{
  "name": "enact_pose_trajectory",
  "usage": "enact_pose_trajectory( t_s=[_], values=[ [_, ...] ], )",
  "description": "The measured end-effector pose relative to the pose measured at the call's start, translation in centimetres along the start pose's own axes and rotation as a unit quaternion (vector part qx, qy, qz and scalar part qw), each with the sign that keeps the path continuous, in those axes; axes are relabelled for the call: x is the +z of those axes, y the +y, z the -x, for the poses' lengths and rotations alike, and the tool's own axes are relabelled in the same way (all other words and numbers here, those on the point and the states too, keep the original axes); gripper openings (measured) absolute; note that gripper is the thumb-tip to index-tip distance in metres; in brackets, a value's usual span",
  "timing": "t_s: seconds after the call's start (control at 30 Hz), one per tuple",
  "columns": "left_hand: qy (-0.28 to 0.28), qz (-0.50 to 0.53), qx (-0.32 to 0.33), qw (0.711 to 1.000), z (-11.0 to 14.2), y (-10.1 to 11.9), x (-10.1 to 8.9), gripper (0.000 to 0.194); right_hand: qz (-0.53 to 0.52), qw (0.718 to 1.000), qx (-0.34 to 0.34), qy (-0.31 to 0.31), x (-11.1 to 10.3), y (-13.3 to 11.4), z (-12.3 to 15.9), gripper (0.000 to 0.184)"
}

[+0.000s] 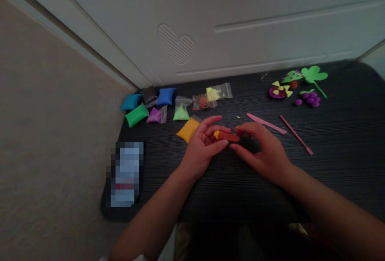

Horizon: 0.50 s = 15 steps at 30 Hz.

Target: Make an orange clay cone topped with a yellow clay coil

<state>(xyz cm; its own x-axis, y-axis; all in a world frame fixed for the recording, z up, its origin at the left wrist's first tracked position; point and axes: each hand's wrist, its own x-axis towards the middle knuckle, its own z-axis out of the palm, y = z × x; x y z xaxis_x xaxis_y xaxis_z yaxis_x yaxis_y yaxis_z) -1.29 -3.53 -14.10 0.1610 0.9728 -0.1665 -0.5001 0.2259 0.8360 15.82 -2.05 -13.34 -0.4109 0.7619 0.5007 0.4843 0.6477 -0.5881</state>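
My left hand [203, 144] holds a reddish-brown stick of modelling clay [229, 137] with a yellow clay tip at its left end. Thumb and fingers close around that piece. Beside its right end is my right hand [261, 146], thumb and fingers apart, with nothing visible between them; whether a fingertip touches the clay I cannot tell. A yellow clay packet [187, 131] lies just behind my left hand. Past my right hand are a pink modelling knife [266, 123] and a thin pink modelling stick [296, 134]. A tiny light-green scrap [238, 117] sits behind the hands.
Several clay packets line the back left, including a blue packet [166, 96] and a green packet [137, 115]. At back right stand a purple clay dish [277, 92] with yellow pieces, purple clay grapes [311, 98] and a green clay clover [314, 75]. A blurred-out phone [128, 174] lies front left.
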Motion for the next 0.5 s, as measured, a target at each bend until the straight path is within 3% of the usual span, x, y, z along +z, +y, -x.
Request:
enact_pose_trajectory(
  t_s=[0.2, 0.5],
  values=[
    [-0.009, -0.003, 0.015, 1.000, 0.04, -0.34, -0.13, 0.063, -0.007, 1.000, -0.021, -0.005, 0.04, 0.10, -0.08, 0.016],
    [-0.003, 0.008, -0.018, 1.000, -0.09, -0.34, -0.29, 0.055, 0.002, 0.999, -0.038, -0.012, 0.27, 0.40, 0.41, 0.023]
  ],
)
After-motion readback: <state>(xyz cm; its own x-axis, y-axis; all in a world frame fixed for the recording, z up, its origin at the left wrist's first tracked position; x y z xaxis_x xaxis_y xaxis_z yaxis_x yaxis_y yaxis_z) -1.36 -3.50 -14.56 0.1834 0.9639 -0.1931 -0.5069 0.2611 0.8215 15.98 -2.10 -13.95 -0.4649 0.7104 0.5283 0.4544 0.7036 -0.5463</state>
